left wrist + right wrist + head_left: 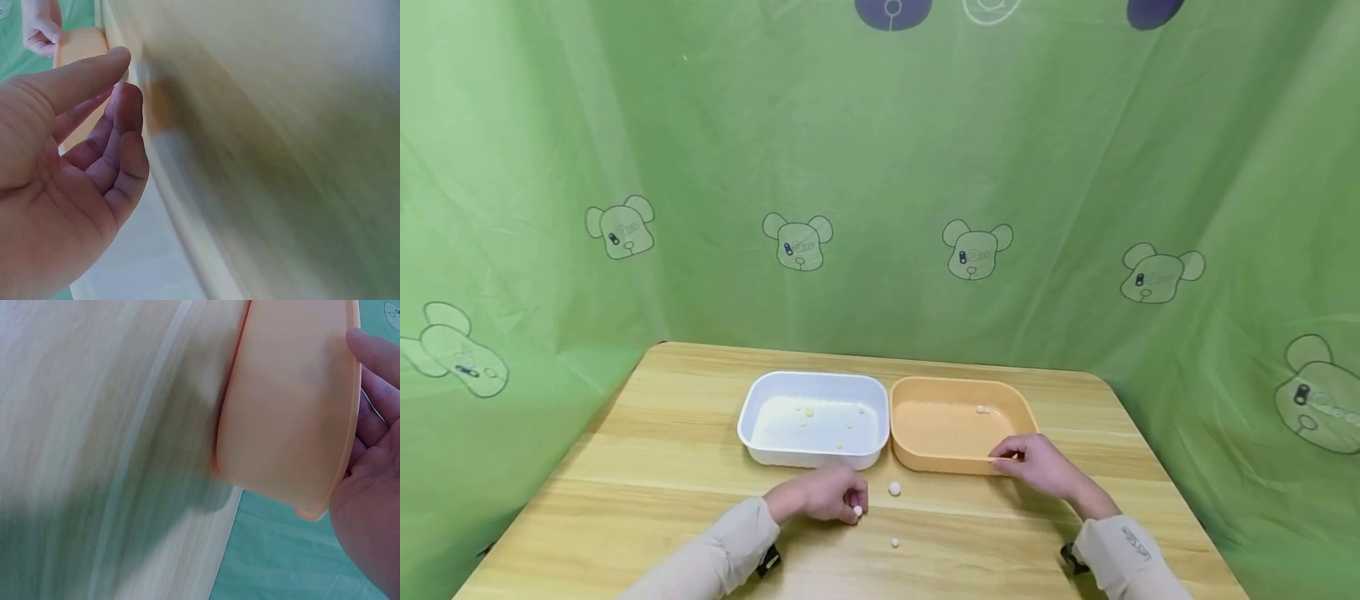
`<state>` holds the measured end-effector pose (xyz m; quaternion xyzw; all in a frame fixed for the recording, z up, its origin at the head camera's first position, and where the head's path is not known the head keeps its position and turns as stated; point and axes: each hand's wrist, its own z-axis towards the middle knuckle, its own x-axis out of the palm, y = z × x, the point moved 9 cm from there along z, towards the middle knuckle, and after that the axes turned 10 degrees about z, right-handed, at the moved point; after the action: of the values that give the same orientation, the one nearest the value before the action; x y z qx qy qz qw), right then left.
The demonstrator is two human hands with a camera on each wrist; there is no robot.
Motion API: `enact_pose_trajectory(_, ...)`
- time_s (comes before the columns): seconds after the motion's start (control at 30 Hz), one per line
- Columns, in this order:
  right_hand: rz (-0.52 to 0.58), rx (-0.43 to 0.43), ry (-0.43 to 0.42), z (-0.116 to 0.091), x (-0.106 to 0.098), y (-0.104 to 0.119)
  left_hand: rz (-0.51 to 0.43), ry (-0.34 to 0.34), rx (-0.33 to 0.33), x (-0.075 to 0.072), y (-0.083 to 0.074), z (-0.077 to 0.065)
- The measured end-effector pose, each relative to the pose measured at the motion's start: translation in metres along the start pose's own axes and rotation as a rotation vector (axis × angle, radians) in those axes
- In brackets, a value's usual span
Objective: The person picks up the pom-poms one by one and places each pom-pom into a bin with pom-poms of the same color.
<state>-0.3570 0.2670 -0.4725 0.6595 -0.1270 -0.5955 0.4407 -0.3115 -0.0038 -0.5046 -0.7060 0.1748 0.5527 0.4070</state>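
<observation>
My left hand (831,493) pinches a small white ball (857,510) between thumb and fingertips, low over the table in front of the white tray. In the left wrist view the ball (124,78) is mostly hidden by the thumb. My right hand (1037,461) grips the near right rim of the orange tray (940,463), thumb on the outside and the other fingers over the inside. A larger white ball (894,488) lies just in front of the two trays, and a smaller one (895,542) sits nearer to me.
The white tray (797,458) stands at the left, side by side with the orange one, and holds several small yellowish pieces (809,412). Inside the orange tray lie small white balls (981,409). Behind the wooden table (647,500) hangs a green curtain (880,300).
</observation>
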Motion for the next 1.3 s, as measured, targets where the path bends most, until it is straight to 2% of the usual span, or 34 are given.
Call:
enact_pose_trajectory(0.1,-0.004,0.0,0.0,0.0,-0.001,0.0,-0.019,-0.008,0.009,-0.004,-0.005,0.0)
enact_pose_trajectory(0.33,0.003,0.001,0.001,0.0,0.0,0.001,-0.131,-0.021,0.014,-0.016,-0.016,0.004)
enact_pose_trajectory(0.63,0.002,-0.005,0.006,0.0,0.001,-0.001,-0.143,-0.108,0.069,-0.039,-0.029,0.015)
enact_pose_trajectory(0.83,0.008,-0.005,0.012,0.0,0.001,0.0,-0.209,-0.175,0.066,-0.055,-0.027,0.022)
enact_pose_trajectory(1.1,0.015,0.003,0.02,0.001,0.0,0.001,-0.283,-0.246,0.002,-0.068,-0.019,0.033)
enact_pose_trajectory(1.3,0.025,0.011,0.026,0.001,0.001,-0.001,-0.331,-0.284,-0.021,-0.075,-0.017,0.044)
